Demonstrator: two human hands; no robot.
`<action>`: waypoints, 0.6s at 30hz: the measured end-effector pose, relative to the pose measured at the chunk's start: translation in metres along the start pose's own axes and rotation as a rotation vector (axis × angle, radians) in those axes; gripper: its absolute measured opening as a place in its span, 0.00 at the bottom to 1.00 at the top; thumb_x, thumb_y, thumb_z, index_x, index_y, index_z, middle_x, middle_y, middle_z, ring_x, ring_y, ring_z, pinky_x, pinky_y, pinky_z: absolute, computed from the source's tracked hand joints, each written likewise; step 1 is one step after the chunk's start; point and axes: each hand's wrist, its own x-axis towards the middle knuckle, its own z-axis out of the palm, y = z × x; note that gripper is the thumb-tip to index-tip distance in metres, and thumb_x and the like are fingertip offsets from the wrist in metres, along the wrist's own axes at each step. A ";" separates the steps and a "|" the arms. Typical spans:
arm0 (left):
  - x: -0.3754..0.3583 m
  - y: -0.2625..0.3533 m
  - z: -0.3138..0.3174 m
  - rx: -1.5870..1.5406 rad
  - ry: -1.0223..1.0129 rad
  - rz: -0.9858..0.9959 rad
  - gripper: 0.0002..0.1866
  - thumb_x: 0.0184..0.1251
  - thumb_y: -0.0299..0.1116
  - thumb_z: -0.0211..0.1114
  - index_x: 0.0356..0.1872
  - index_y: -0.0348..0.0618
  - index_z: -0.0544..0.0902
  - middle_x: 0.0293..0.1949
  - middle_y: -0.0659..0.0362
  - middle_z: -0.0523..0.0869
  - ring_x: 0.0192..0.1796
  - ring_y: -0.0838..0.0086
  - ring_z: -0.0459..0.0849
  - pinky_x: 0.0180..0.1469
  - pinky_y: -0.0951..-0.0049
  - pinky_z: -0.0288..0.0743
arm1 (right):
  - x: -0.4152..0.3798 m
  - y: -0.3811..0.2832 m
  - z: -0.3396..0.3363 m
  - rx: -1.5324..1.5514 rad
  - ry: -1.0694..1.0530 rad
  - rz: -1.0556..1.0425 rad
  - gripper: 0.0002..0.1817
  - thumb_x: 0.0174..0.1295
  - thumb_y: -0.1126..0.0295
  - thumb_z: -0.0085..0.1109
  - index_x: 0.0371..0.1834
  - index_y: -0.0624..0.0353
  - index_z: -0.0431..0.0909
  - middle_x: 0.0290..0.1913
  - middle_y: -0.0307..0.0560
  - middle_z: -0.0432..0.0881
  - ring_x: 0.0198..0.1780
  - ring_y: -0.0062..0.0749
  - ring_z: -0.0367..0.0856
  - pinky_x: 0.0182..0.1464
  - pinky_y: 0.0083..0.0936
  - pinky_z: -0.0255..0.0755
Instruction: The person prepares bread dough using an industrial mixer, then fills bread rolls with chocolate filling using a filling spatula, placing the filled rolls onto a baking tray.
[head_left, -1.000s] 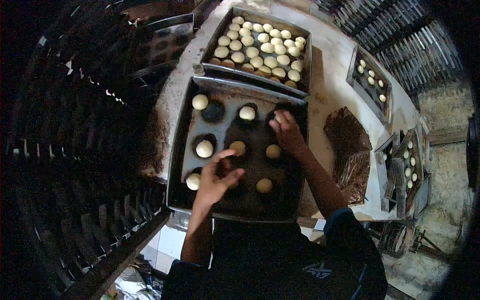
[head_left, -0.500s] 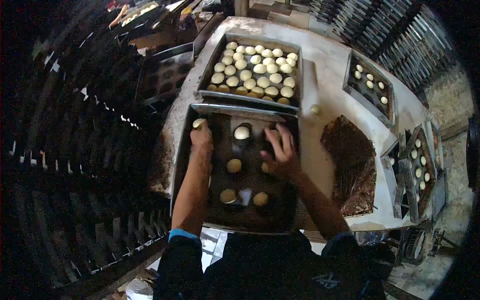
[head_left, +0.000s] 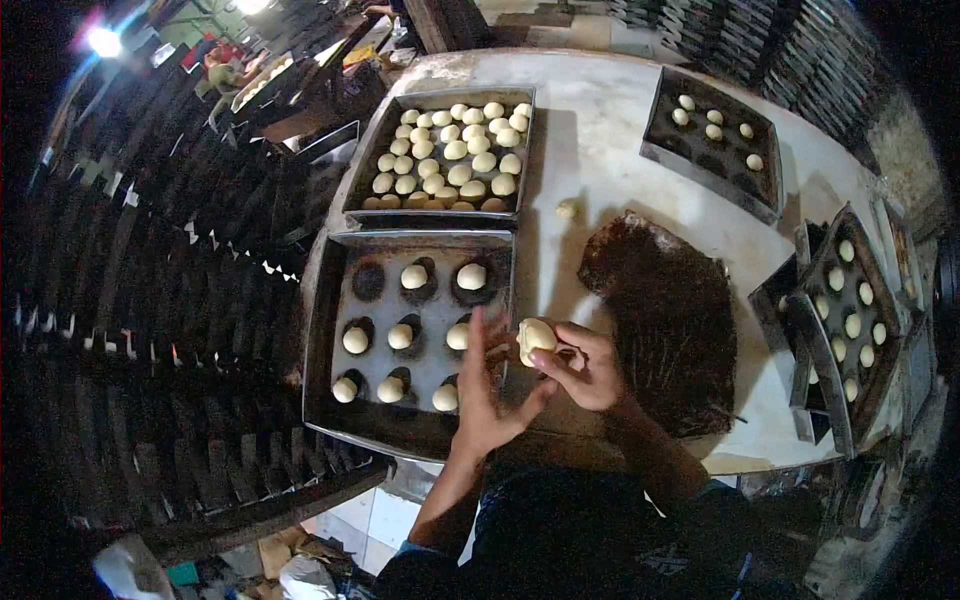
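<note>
My right hand (head_left: 582, 368) pinches a pale dough ball (head_left: 536, 342) over the right edge of the near tray. Beside it, my left hand (head_left: 490, 400) has its fingers spread and holds nothing. The near metal tray (head_left: 325, 300) bears several spaced dough balls in rows, with a bare round mark at its far left corner. Part of the tray's right side is hidden behind my left hand. Directly beyond it stands another tray (head_left: 528, 150), crowded with dough balls.
A dark brown sheet (head_left: 665, 320) lies right of my hands, with a small dough piece (head_left: 568, 209) near it. More trays of dough balls stand at the far right (head_left: 710, 165) and right edge (head_left: 845, 310). Stacked dark racks (head_left: 150, 330) fill the left. A person (head_left: 225, 75) is far back.
The view has turned, so the trays appear further left. Both hands have moved off the near tray's far part. My right hand now pinches a dough ball; my left hand has opened, empty.
</note>
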 end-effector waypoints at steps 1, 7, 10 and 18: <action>-0.005 0.012 0.007 -0.097 0.112 -0.061 0.33 0.60 0.29 0.69 0.66 0.38 0.67 0.49 0.55 0.80 0.49 0.69 0.78 0.55 0.69 0.72 | -0.008 -0.021 0.003 0.164 0.088 0.053 0.23 0.60 0.71 0.65 0.57 0.65 0.74 0.55 0.51 0.79 0.54 0.30 0.79 0.57 0.30 0.73; -0.057 0.046 0.013 -0.062 0.240 -0.125 0.15 0.67 0.29 0.62 0.53 0.36 0.81 0.37 0.59 0.77 0.41 0.78 0.74 0.42 0.80 0.68 | -0.053 -0.073 0.012 -0.342 -0.061 -0.430 0.29 0.55 0.69 0.66 0.60 0.66 0.70 0.62 0.58 0.73 0.66 0.43 0.70 0.65 0.32 0.64; -0.099 0.061 0.030 0.200 0.274 0.172 0.23 0.64 0.33 0.64 0.59 0.35 0.76 0.37 0.56 0.75 0.41 0.72 0.74 0.41 0.75 0.69 | -0.087 -0.073 0.026 -0.249 0.035 -0.410 0.22 0.57 0.69 0.63 0.55 0.66 0.74 0.54 0.56 0.79 0.56 0.41 0.78 0.57 0.29 0.71; -0.198 0.089 0.033 -0.062 0.187 -0.382 0.22 0.74 0.38 0.55 0.56 0.26 0.74 0.50 0.50 0.82 0.53 0.71 0.78 0.55 0.72 0.71 | -0.151 0.015 0.067 0.011 -0.013 -0.070 0.13 0.70 0.65 0.48 0.36 0.62 0.78 0.29 0.43 0.77 0.33 0.25 0.74 0.38 0.26 0.72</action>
